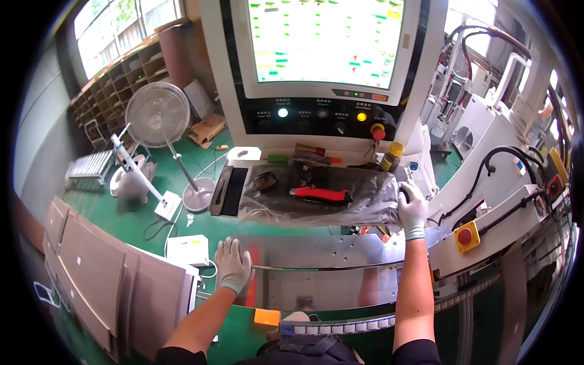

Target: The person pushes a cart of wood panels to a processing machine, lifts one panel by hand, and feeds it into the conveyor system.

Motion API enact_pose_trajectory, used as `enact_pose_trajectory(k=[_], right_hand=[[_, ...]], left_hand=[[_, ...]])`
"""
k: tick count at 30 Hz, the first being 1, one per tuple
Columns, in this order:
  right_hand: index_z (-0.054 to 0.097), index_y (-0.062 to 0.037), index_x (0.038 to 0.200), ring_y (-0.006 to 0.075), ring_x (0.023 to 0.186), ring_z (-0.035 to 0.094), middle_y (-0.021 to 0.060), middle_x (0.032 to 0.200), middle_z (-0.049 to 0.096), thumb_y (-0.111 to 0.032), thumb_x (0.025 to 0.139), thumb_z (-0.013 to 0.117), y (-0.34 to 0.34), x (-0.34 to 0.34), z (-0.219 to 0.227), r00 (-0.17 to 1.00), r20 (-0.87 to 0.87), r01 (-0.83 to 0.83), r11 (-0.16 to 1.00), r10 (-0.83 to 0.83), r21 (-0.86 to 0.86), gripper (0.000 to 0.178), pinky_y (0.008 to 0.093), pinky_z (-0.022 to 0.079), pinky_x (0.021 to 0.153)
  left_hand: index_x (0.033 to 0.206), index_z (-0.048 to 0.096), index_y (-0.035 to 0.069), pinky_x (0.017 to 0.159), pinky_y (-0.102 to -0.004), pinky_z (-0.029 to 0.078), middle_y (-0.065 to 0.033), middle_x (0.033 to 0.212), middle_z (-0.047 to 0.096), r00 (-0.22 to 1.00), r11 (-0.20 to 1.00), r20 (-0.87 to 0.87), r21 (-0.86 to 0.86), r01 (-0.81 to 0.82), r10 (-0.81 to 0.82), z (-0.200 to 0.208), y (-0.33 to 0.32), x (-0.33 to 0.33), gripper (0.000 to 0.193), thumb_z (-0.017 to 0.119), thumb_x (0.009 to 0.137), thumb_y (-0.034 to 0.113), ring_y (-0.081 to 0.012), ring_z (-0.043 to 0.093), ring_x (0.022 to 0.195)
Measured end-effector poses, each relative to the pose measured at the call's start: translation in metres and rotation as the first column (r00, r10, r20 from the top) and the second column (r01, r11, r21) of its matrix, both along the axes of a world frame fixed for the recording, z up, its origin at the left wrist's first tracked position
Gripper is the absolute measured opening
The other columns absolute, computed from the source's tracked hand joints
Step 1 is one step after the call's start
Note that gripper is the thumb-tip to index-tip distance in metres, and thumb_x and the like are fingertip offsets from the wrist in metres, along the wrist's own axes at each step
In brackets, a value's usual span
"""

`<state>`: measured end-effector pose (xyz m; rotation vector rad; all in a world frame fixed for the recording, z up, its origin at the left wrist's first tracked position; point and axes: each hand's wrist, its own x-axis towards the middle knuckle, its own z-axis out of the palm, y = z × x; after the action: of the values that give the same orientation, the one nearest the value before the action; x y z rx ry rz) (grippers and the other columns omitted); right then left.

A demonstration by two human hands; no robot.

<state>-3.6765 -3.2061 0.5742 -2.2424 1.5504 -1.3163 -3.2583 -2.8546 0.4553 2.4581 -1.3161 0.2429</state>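
Your left hand [233,263], gloved, lies flat with fingers spread on the left end of the shiny metal sheet [328,271], which rests across the machine bed just before you. Your right hand [412,208], gloved, is curled over a dark mouse [403,193] at the right edge of the plastic-covered keyboard shelf [316,198], below the monitor [325,39]. A standing fan [158,115] sits on the green floor, left.
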Motion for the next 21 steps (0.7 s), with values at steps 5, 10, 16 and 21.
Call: enact_pose_trajectory(k=[5,10,16,21], right_hand=[[0.076,-0.0105,0.123,0.0333,0.13,0.064,0.0164,0.138,0.069,-0.02,0.092,0.069,-0.0025,0.0007,-0.0003,1.0,-0.008,0.0,1.0,0.0,0.015,0.033,0.0412,0.049,0.112],[0.076,-0.0107,0.122,0.0338,0.129,0.064,0.0168,0.137,0.07,-0.021,0.091,0.069,-0.0033,-0.0029,-0.0004,1.0,-0.006,0.0,1.0,0.0,0.004,0.033,0.0414,0.049,0.111],[0.077,-0.0104,0.12,0.0349,0.126,0.066,0.0179,0.134,0.07,-0.021,0.091,0.069,-0.0001,0.0008,0.0028,1.0,0.009,-0.002,1.0,0.003,-0.022,0.032,0.0416,0.05,0.109],[0.077,-0.0108,0.119,0.0348,0.125,0.066,0.0178,0.134,0.07,-0.02,0.09,0.068,0.0009,0.0021,0.0038,1.0,0.017,0.0,1.0,0.0,-0.022,0.032,0.0411,0.051,0.108]], left_hand=[[0.145,0.052,0.006,0.12,-0.0576,0.028,-0.0215,0.156,0.048,1.0,1.0,-0.013,-0.003,-0.013,0.013,-0.0012,-0.0002,-0.0025,0.058,0.06,0.096,0.035,-0.0459,0.038,0.147],[0.144,0.054,0.005,0.12,-0.0573,0.029,-0.0212,0.155,0.049,1.0,1.0,0.007,-0.021,-0.004,0.004,-0.0066,-0.0019,-0.0012,0.058,0.061,0.095,0.035,-0.046,0.039,0.147],[0.144,0.055,0.005,0.12,-0.0572,0.029,-0.0207,0.155,0.05,1.0,0.999,0.003,-0.034,-0.004,0.004,-0.007,-0.0016,0.0005,0.058,0.061,0.095,0.035,-0.0457,0.04,0.147],[0.143,0.054,0.006,0.119,-0.0575,0.03,-0.0206,0.155,0.049,1.0,1.0,0.005,-0.023,-0.006,0.006,-0.0065,-0.002,0.0005,0.057,0.061,0.095,0.036,-0.0451,0.039,0.147]])
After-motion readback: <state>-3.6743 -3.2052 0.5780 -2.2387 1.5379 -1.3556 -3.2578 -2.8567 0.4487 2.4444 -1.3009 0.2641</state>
